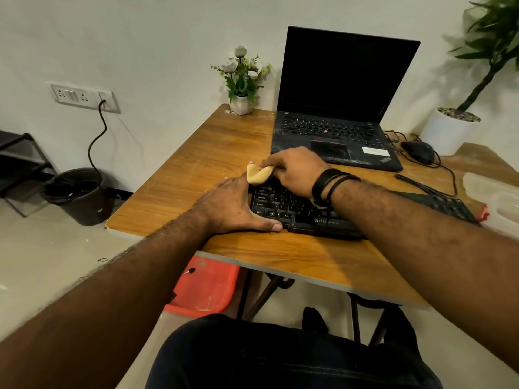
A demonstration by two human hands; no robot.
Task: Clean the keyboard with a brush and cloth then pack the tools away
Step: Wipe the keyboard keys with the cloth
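Wiping is the step in hand, I judge: my right hand [295, 171] bunches a tan cloth [259, 174] in curled fingers at the far left corner of the black keyboard [297, 211] — about 12 o'clock from my left hand [233, 204]. That left hand lies flat, fingers straight, bracing the keyboard's left edge, its thumb along the near rim at 6 o'clock. The keyboard sits on the wooden table [196, 169], with a closed-screen-dark laptop [337, 108] behind it at 12 o'clock. A thin dark tool [418, 185] — possibly the brush, I cannot tell — lies at 2 o'clock. Next, I judge, the cloth needs dragging rightward across the key rows while the left hand keeps the board from sliding.
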